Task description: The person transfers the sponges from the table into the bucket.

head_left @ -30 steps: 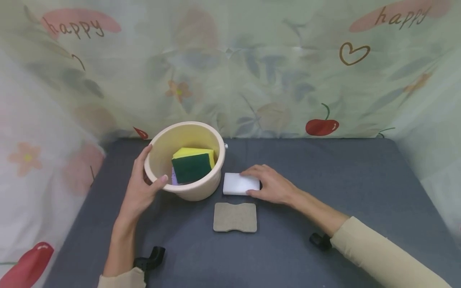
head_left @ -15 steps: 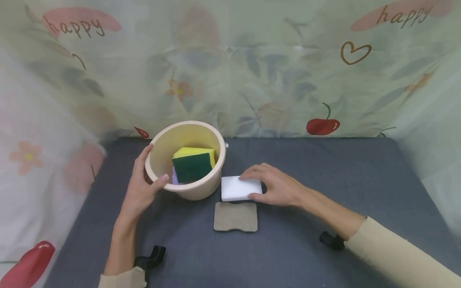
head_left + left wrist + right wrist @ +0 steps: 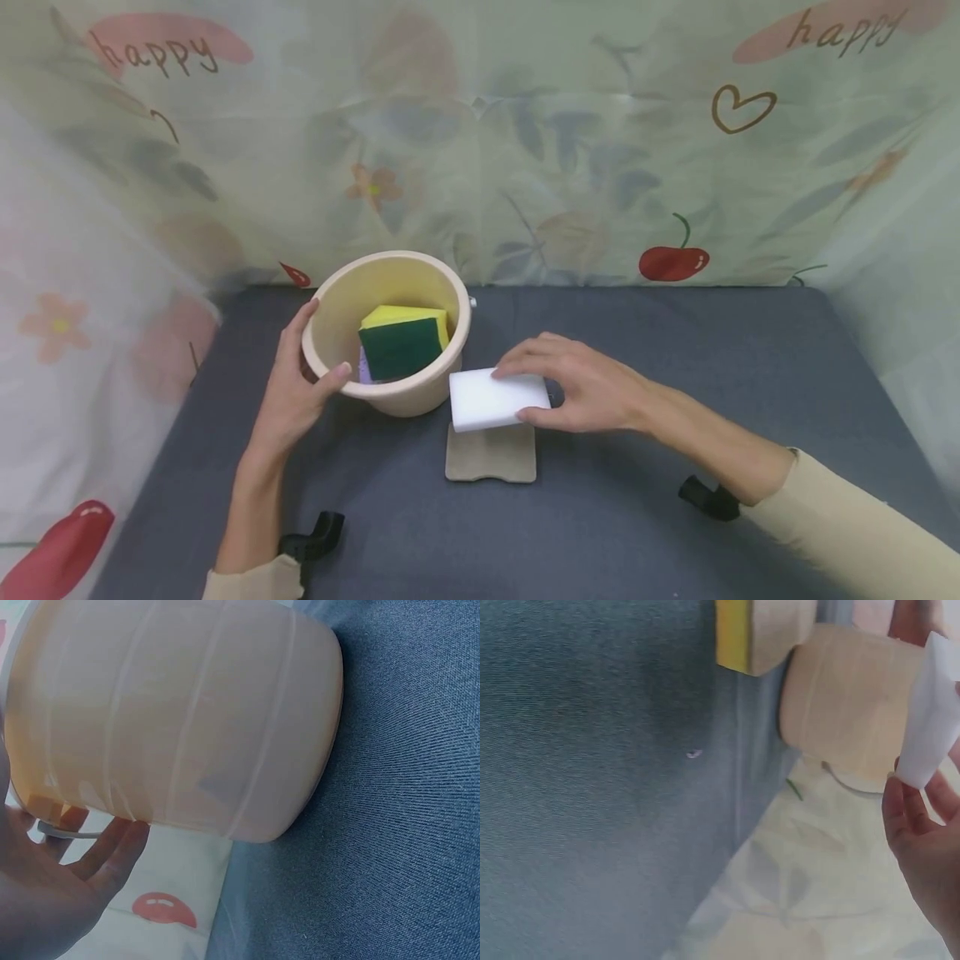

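My left hand (image 3: 288,408) grips the cream bucket (image 3: 408,402) at its left side, thumb over the rim and fingers along the outer wall. Inside the bucket lies a yellow sponge with a dark green scouring side (image 3: 401,348), and part of something purple (image 3: 364,368) shows beneath it. My right hand (image 3: 581,385) pinches a white sponge block (image 3: 487,402) between thumb and fingers. That block is held above the table, right of the bucket, and covers the far edge of a grey-beige sponge (image 3: 491,460). In the right wrist view the grey-beige sponge shows a yellow layer (image 3: 733,634).
Dark grey-blue cloth (image 3: 675,367) covers the table. A patterned curtain (image 3: 540,183) hangs close behind the bucket, with more curtain at both sides. Black wrist mounts (image 3: 311,540) sit on both forearms.
My right hand has lifted the white sponge block off the table and brought it slightly nearer, over the far edge of the grey-beige sponge. The left hand and bucket stay put.
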The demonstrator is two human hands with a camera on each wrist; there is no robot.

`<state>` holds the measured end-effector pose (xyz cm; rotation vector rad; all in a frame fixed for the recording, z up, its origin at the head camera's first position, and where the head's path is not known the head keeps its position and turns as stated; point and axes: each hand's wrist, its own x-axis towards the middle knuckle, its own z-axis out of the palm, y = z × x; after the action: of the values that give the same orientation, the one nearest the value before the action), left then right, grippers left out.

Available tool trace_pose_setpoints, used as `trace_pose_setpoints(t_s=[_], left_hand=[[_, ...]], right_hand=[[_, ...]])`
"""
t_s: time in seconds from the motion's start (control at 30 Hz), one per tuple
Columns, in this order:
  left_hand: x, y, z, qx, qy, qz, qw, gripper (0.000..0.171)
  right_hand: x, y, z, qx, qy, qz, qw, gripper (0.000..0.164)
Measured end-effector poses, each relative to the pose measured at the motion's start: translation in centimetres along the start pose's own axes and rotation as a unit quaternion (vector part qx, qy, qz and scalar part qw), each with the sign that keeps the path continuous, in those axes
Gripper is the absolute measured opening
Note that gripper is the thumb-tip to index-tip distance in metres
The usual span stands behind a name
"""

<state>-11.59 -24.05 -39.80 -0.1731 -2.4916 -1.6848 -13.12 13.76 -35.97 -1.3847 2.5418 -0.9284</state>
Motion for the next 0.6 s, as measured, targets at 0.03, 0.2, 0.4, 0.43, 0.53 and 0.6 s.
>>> trace_pose_setpoints(t_s=[0.03,0.2,0.4,0.43,0.53,0.6], left_hand=[[0.0,0.0,0.0,0.000,0.000,0.000,1.0000,0.090],[0.0,0.0,0.0,0.000,-0.001,0.000,1.0000,0.089],[0.0,-0.1,0.0,-0.002,0.003,0.001,1.0000,0.089],[0.0,-0.1,0.0,-0.002,0.004,0.001,1.0000,0.089],[-0.1,0.0,0.0,-0.003,0.004,0.000,1.0000,0.089],[-0.1,0.0,0.0,-0.003,0.003,0.002,1.0000,0.089]], right_hand=[[0.1,-0.1,-0.1,0.001,0.003,-0.004,1.000,0.041],[0.4,-0.8,-0.8,0.002,0.011,-0.025,1.000,0.041],[1.0,-1.4,-1.7,-0.005,0.016,-0.054,0.998,0.040],[1.1,-1.5,-1.8,-0.004,0.015,-0.058,0.998,0.040],[1.4,-1.7,-2.2,0.003,0.019,-0.072,0.997,0.040],[1.7,-1.8,-2.4,0.008,0.025,-0.080,0.996,0.040]])
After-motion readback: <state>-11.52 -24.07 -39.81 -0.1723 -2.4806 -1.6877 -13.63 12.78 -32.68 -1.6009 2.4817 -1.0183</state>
